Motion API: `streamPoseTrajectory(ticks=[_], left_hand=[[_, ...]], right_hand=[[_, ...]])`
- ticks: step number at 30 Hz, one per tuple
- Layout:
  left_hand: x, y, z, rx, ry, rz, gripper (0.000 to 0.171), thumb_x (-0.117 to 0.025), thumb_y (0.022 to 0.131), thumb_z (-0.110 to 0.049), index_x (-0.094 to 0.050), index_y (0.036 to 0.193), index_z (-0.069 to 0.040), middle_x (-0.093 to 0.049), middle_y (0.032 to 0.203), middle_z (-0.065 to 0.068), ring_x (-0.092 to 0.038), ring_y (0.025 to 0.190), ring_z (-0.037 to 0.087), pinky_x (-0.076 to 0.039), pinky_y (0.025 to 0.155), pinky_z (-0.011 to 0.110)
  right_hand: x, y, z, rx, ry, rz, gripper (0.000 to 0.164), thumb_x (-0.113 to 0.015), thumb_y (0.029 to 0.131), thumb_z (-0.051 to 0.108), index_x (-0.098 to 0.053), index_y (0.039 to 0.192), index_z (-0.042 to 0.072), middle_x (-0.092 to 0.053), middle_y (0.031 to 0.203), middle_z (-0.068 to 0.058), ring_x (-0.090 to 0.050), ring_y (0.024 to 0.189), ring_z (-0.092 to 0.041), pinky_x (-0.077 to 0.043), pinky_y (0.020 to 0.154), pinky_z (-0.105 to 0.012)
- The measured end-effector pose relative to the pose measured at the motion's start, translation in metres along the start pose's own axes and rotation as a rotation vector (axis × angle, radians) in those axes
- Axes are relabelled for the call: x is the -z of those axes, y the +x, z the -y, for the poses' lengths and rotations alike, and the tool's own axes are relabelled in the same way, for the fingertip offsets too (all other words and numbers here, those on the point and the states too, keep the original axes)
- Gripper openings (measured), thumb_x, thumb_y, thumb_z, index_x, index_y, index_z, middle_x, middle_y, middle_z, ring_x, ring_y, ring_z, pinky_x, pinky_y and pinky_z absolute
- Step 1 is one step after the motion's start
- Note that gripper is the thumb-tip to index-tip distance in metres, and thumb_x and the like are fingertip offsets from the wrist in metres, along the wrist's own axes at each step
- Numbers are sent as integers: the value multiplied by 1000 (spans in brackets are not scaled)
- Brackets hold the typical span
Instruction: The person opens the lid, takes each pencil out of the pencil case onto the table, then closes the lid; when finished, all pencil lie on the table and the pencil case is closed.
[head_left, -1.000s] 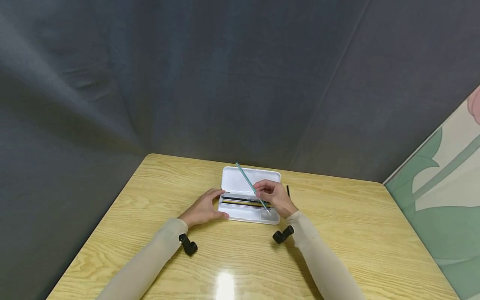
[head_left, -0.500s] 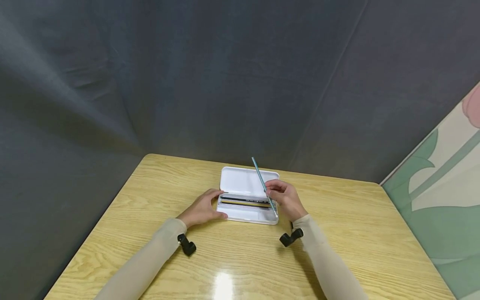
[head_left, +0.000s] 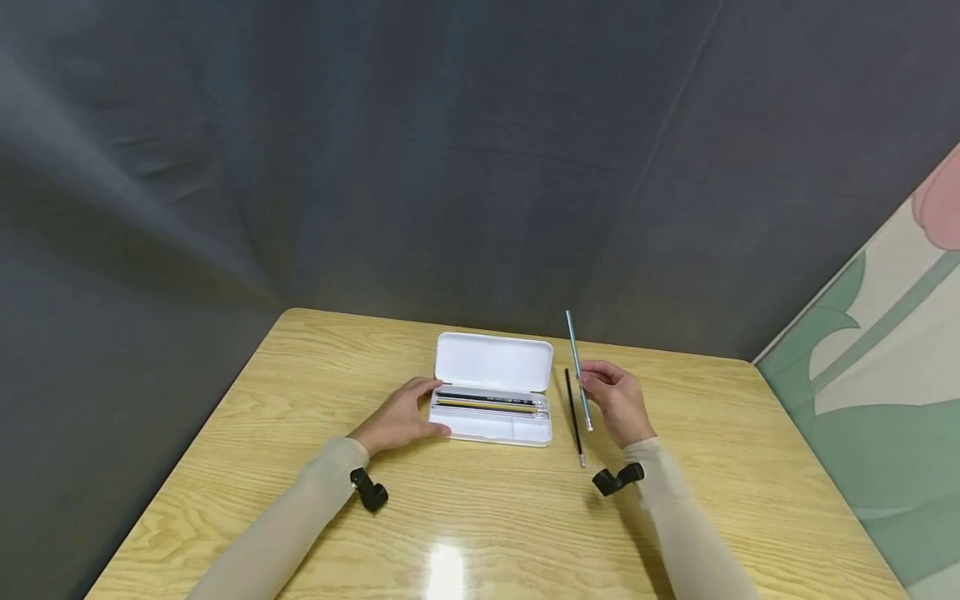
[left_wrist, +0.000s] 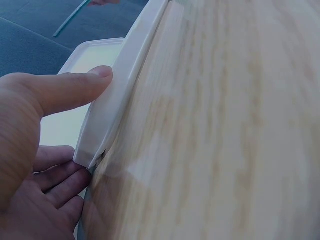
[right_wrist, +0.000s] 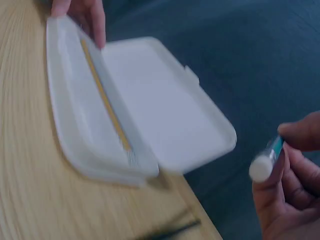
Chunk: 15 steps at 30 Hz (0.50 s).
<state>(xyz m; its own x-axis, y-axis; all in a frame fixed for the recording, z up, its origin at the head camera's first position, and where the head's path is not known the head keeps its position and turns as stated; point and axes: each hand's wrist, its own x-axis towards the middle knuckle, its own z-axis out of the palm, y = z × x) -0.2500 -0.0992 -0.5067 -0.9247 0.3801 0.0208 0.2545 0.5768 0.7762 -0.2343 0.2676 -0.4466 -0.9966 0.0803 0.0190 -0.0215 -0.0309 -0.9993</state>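
Note:
A white pencil case (head_left: 491,427) lies on the table with its lid (head_left: 493,362) raised. Black and yellow pencils (head_left: 487,404) lie side by side in it. My left hand (head_left: 401,417) holds the case's left end, its thumb (left_wrist: 82,90) on the near wall and the other fingers at the end. To the right of the case, my right hand (head_left: 617,404) pinches a teal pencil (head_left: 576,354) above the table; its white eraser end (right_wrist: 261,168) points down toward me. A black pencil (head_left: 573,417) lies on the table between the case and my right hand.
The wooden table (head_left: 375,533) ends at a dark curtain (head_left: 450,167) behind the case. At the right is a panel (head_left: 885,375) with a flower pattern. Each wrist carries a small black camera (head_left: 618,478).
My right hand has moved right with the teal pencil, from over the case to beyond the black pencil, which now shows fully. The pencil has turned more upright. My left hand stays on the case.

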Motion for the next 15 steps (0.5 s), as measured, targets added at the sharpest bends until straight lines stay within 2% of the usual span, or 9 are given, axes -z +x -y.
streamPoseTrajectory(ticks=[7,15], left_hand=[[3,-1,1,15,11,6,92,-89,75,-47,-47,152,-20,-44,158,3,-40,149,30,-36,121,52],[2,-1,-2,9,13,4,92,-88,75,-47,-46,153,-20,-45,157,3,-41,149,30,-36,121,53]], right_hand=[[23,-3,-9,-92,-383,-139,29,-65,97,8,-64,121,-8,-66,85,10,-64,77,-2,-56,70,-16],[36,-4,-27,-159,-657,-175,26,-68,93,17,-72,113,1,-72,90,-3,-63,70,-7,-54,62,-20]])
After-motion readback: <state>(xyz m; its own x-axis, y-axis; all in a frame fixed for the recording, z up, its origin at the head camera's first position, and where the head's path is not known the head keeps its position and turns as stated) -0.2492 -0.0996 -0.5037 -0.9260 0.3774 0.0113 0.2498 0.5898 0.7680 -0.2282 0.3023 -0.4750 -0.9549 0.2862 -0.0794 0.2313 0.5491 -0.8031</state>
